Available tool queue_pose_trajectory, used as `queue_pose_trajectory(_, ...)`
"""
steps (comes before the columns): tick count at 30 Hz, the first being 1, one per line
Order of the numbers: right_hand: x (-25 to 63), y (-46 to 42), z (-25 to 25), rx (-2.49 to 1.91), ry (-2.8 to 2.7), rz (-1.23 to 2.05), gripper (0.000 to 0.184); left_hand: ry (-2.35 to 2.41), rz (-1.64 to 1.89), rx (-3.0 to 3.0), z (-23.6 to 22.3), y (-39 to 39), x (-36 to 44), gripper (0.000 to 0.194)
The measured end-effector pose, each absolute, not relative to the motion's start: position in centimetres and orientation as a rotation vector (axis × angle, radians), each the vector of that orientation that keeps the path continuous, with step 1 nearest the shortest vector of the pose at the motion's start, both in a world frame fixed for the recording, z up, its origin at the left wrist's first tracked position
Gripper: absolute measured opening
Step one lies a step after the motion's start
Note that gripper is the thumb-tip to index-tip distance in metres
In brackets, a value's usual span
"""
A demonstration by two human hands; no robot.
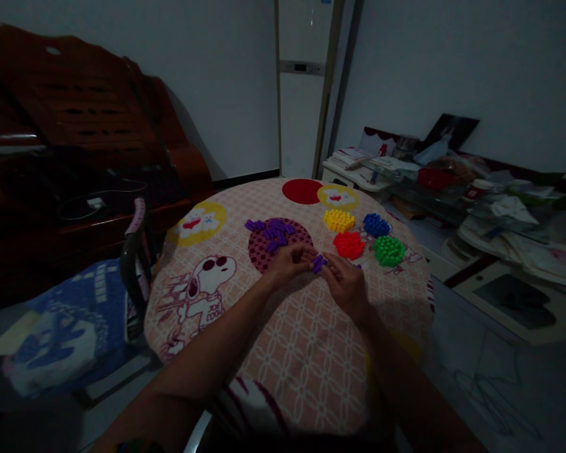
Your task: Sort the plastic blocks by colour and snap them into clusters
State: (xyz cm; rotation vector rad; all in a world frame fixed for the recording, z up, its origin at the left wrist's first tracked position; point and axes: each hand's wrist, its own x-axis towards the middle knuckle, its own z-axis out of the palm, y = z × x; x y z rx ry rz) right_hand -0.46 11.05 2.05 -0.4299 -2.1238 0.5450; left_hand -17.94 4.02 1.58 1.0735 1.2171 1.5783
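My left hand (295, 263) and my right hand (346, 286) meet over the middle of the round table. Small purple plastic pieces (319, 263), seemingly joined, are pinched between the fingertips of both hands. Their exact shape is too small to make out. Beyond my left hand lies a loose pile of purple pieces (277, 231). A bit of purple (358, 267) shows just past my right hand. Farther right stand clusters of small knobbed pieces: yellow (339, 220), red (349, 245), blue (376, 224) and green (389, 250).
A patterned cloth (292, 340) covers the table. At left are a chair (139, 270) with a blue cushion (75, 321) and a wooden bench (99, 119). A cluttered cabinet (490, 214) runs along the right wall. A tall white appliance (302, 113) stands behind.
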Motion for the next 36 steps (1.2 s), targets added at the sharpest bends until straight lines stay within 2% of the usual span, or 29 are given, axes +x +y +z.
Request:
queue_pose_trajectory(3,-0.8,11.0,1.6,-0.460,-2.128,0.763,0.030,1.129,1.581,1.123,1.4,4.1,-17.8,0.044)
queue_pose_trajectory(7,-0.3,12.2,1.2,-0.512,-1.914,1.009,0.021,1.163,1.584,1.148,1.4,4.1,-17.8,0.045)
queue_pose_trajectory(11,2.2,15.4,1.1,-0.678,-1.603,0.702,0.025,1.417,1.730,1.125,1.5,4.0,-19.1,0.036)
queue_pose_trajectory(16,5.4,18.8,0.7,-0.857,-1.767,0.270,0.025,1.711,1.910,1.056,0.7,4.0,-22.1,0.031)
queue_pose_trajectory(21,6.0,19.6,-0.2,-0.926,-2.084,0.215,0.028,1.871,1.892,1.024,0.2,3.8,-23.5,0.030)
queue_pose_trajectory(27,5.6,19.4,-0.5,-0.879,-2.261,0.171,0.029,2.209,1.709,1.160,0.2,3.4,-24.1,0.028)
queue_pose_trajectory(36,5.4,19.0,-0.2,-0.948,-2.079,0.103,0.034,2.477,1.410,1.307,-0.5,3.4,-24.8,0.032)
